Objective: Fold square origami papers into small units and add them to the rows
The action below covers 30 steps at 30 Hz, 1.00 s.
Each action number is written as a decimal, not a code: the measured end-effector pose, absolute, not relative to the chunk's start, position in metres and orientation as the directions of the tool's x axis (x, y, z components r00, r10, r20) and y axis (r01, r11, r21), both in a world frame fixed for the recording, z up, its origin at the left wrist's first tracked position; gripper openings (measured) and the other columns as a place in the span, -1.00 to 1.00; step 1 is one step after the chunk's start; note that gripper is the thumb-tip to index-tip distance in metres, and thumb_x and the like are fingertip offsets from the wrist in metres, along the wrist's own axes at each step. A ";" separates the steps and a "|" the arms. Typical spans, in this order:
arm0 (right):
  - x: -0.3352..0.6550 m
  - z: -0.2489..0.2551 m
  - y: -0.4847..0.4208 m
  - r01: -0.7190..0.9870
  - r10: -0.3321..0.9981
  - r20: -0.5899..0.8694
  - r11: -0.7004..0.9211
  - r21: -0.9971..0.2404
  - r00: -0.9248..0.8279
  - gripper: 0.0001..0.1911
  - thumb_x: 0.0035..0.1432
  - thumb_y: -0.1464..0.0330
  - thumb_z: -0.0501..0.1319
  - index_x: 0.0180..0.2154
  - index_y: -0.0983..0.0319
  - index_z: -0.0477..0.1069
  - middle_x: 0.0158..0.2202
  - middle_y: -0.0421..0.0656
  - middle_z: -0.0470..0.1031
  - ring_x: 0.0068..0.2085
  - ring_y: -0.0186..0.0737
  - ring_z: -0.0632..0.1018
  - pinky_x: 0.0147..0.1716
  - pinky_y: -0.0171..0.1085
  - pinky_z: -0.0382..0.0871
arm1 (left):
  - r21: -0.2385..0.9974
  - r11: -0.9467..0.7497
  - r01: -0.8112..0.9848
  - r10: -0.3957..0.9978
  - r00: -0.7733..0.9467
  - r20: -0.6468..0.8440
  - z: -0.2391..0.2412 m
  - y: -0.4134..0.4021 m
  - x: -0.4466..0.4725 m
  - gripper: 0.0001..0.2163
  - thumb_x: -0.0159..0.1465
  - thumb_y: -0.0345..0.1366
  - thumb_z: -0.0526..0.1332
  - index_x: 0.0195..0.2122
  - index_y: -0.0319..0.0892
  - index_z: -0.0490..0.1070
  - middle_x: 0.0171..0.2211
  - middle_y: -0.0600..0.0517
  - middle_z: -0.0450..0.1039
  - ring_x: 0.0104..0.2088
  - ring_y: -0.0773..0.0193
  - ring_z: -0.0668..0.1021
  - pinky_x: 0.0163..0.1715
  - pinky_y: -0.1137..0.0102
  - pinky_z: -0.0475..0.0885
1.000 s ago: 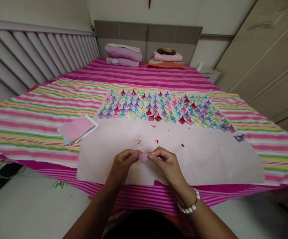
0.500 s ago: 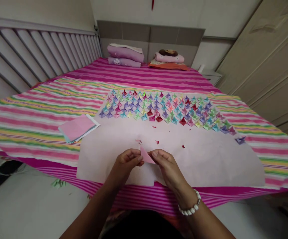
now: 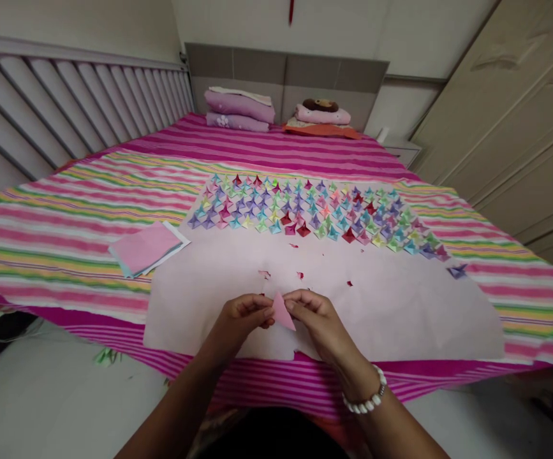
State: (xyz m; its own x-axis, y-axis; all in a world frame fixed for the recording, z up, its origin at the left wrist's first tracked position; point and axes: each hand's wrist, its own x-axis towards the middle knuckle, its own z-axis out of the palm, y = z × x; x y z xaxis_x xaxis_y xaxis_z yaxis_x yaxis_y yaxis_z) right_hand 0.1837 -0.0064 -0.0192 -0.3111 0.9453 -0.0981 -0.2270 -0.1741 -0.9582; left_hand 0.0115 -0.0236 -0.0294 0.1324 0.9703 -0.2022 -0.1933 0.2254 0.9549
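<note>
In the head view, the left hand (image 3: 243, 315) and right hand (image 3: 315, 315) pinch a small pink folded paper triangle (image 3: 282, 313) between their fingertips, just above the pale paper sheet (image 3: 400, 312). An uneven squeeze could, I judge, skew its crease. It looks flat, thin and sharp-cornered.

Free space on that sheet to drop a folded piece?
Bare: the sheet right of the right hand, between the folded shapes and its near edge; also left of the left hand, near the paper stack. Some red scraps dot the middle. Far edge is packed with shapes. Both hands pinch a pink paper.
</note>
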 end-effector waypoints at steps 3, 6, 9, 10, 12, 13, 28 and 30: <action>0.186 -0.019 -0.006 -0.125 0.947 -0.059 -0.103 -0.987 -0.315 -0.81 -0.01 0.24 0.34 -0.36 0.22 0.55 -0.51 -0.21 0.52 -0.44 -0.29 0.48 -0.37 -0.28 0.35 | 0.962 0.230 -0.145 0.971 0.097 -0.217 -0.029 -0.022 0.012 -0.87 0.03 -0.29 0.37 -0.41 -0.22 0.55 -0.58 0.10 0.48 -0.50 0.40 0.46 -0.41 0.47 0.36; 0.187 -0.020 -0.005 -0.078 0.949 -0.038 -0.065 -0.995 -0.312 -0.83 -0.02 0.28 0.33 -0.36 0.23 0.54 -0.50 -0.20 0.52 -0.45 -0.30 0.49 -0.39 -0.28 0.36 | 0.967 0.213 -0.141 0.976 0.076 -0.203 -0.031 -0.021 0.013 -0.86 0.01 -0.29 0.38 -0.42 -0.23 0.53 -0.58 0.09 0.48 -0.51 0.39 0.46 -0.43 0.46 0.37; 0.187 -0.023 -0.003 -0.112 0.947 -0.047 -0.086 -0.990 -0.317 -0.86 -0.07 0.34 0.33 -0.38 0.23 0.53 -0.52 -0.21 0.52 -0.45 -0.31 0.49 -0.41 -0.30 0.36 | 0.971 0.196 -0.136 0.980 0.066 -0.188 -0.032 -0.021 0.015 -0.85 0.00 -0.28 0.38 -0.43 -0.23 0.51 -0.56 0.08 0.49 -0.50 0.37 0.49 -0.43 0.44 0.39; 0.186 -0.024 -0.002 -0.124 0.946 -0.064 -0.108 -0.986 -0.319 -0.86 -0.09 0.37 0.33 -0.38 0.24 0.53 -0.52 -0.22 0.51 -0.46 -0.31 0.49 -0.42 -0.31 0.36 | 0.973 0.192 -0.129 0.981 0.065 -0.185 -0.031 -0.021 0.016 -0.85 0.00 -0.28 0.38 -0.44 -0.23 0.51 -0.55 0.08 0.49 -0.49 0.36 0.50 -0.42 0.43 0.40; 0.186 -0.025 0.000 -0.131 0.942 -0.110 -0.159 -0.979 -0.317 -0.88 -0.11 0.41 0.30 -0.40 0.24 0.52 -0.54 -0.23 0.50 -0.48 -0.33 0.47 -0.45 -0.33 0.34 | 0.978 0.180 -0.107 0.983 0.063 -0.174 -0.030 -0.022 0.018 -0.86 0.01 -0.29 0.37 -0.44 -0.22 0.50 -0.52 0.07 0.50 -0.47 0.34 0.52 -0.39 0.42 0.42; 0.186 -0.025 0.000 -0.125 0.939 -0.132 -0.179 -0.976 -0.317 -0.89 -0.11 0.42 0.29 -0.42 0.25 0.52 -0.56 -0.23 0.49 -0.49 -0.34 0.46 -0.46 -0.33 0.32 | 0.981 0.170 -0.092 0.984 0.062 -0.164 -0.029 -0.022 0.019 -0.87 0.02 -0.29 0.36 -0.43 -0.22 0.50 -0.50 0.07 0.51 -0.45 0.33 0.53 -0.38 0.42 0.43; 0.168 -0.033 -0.009 0.325 0.973 0.216 0.230 -0.917 -0.079 -0.89 0.00 0.44 0.15 -0.47 0.24 0.46 -0.53 -0.21 0.42 -0.48 -0.30 0.40 -0.48 -0.33 0.26 | 0.965 -0.021 0.262 0.996 -0.079 0.043 -0.027 -0.030 0.038 -0.72 0.12 -0.22 0.28 -0.17 -0.22 0.43 -0.28 -0.09 0.56 -0.28 0.18 0.62 -0.25 0.32 0.54; 0.167 -0.033 -0.010 0.342 0.968 0.236 0.250 -0.906 -0.083 -0.86 0.03 0.43 0.14 -0.45 0.24 0.48 -0.51 -0.19 0.44 -0.47 -0.30 0.42 -0.47 -0.33 0.27 | 0.956 -0.047 0.288 0.995 -0.070 0.070 -0.028 -0.030 0.040 -0.79 0.16 -0.26 0.22 -0.20 -0.20 0.44 -0.30 -0.07 0.58 -0.30 0.20 0.63 -0.25 0.32 0.55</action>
State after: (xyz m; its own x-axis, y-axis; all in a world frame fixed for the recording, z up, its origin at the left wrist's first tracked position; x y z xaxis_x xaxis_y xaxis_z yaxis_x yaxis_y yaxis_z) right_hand 0.1669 -0.0097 -0.0332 -0.0830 0.9683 0.2357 0.3416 0.2499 -0.9060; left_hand 0.0400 -0.0301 -0.0281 -0.0696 0.9951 0.0704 0.2884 -0.0474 0.9563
